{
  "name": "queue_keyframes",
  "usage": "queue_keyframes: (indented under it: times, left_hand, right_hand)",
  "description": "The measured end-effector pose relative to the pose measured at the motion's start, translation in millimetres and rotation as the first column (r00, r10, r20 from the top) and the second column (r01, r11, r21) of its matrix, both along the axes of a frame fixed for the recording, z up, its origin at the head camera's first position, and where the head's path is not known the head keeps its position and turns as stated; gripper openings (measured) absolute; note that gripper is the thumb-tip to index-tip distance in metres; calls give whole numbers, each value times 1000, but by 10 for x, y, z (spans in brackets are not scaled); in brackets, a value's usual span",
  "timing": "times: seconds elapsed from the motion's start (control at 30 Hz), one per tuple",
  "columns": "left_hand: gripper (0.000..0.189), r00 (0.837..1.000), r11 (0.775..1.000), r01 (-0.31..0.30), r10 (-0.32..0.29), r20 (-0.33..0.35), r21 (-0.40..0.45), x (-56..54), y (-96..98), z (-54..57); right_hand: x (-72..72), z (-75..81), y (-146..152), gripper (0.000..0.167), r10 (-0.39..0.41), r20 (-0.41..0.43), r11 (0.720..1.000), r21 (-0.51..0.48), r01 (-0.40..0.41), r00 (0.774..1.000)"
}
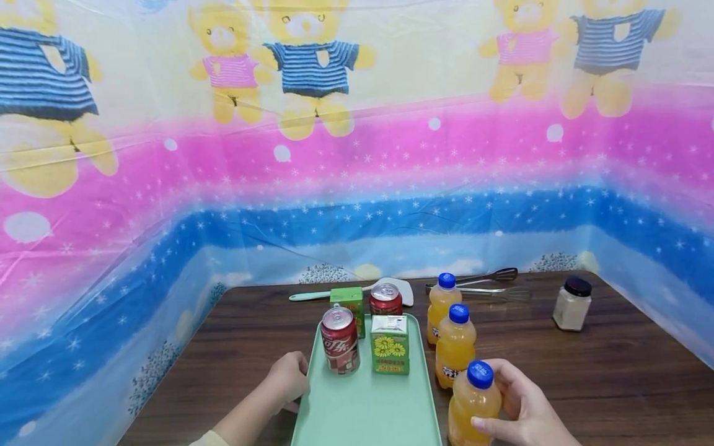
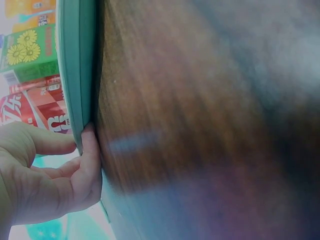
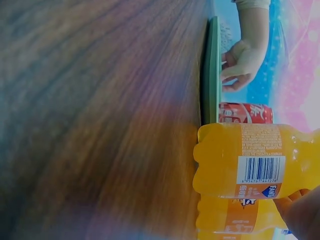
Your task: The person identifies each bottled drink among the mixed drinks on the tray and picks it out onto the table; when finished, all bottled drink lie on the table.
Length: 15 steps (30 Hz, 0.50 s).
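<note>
A light green tray (image 1: 362, 415) lies on the table, and my left hand (image 1: 287, 379) pinches its left rim between thumb and fingers (image 2: 90, 155). On the tray a red cola can (image 1: 341, 347) and a green drink carton with yellow flowers (image 1: 390, 354) stand upright. A second green carton (image 1: 347, 298) and another red can (image 1: 386, 300) are partly hidden behind them. My right hand (image 1: 521, 406) grips the nearest orange soda bottle (image 1: 471, 412), blue-capped and upright beside the tray's right edge. Beyond it, two matching bottles (image 1: 454, 347) continue the row.
Behind the tray lies a spatula (image 1: 400, 290) with a pale green handle. A whisk (image 1: 502, 292) and tongs (image 1: 496, 274) lie behind the bottles. Far right stands a black-lidded jar (image 1: 572, 306). A patterned cloth (image 1: 357, 217) encloses the dark wooden table (image 1: 630, 384).
</note>
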<state>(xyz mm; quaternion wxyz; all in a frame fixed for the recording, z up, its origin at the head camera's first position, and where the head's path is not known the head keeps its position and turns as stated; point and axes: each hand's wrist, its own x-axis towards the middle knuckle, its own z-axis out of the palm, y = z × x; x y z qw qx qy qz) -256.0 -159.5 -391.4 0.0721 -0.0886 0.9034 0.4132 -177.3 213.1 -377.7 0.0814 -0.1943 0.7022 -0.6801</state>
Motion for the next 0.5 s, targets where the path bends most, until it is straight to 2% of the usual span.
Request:
queue_keyframes:
  times: [0.2, 0.37, 0.5]
  left_hand:
    - [23, 1000, 1000, -1, 1, 5, 9, -18, -8, -8]
    - [23, 1000, 1000, 4, -4, -10, 10, -8, 0, -14]
    - [24, 1000, 1000, 13, -13, -23, 15, -1, -13, -28]
  right_hand:
    - [-77, -5, 48, 49, 75, -72, 997, 6, -75, 995]
    - [-126, -9, 95, 51, 137, -67, 990, -6, -138, 988]
    - [-149, 3, 105, 53, 155, -81, 988, 33, -153, 985]
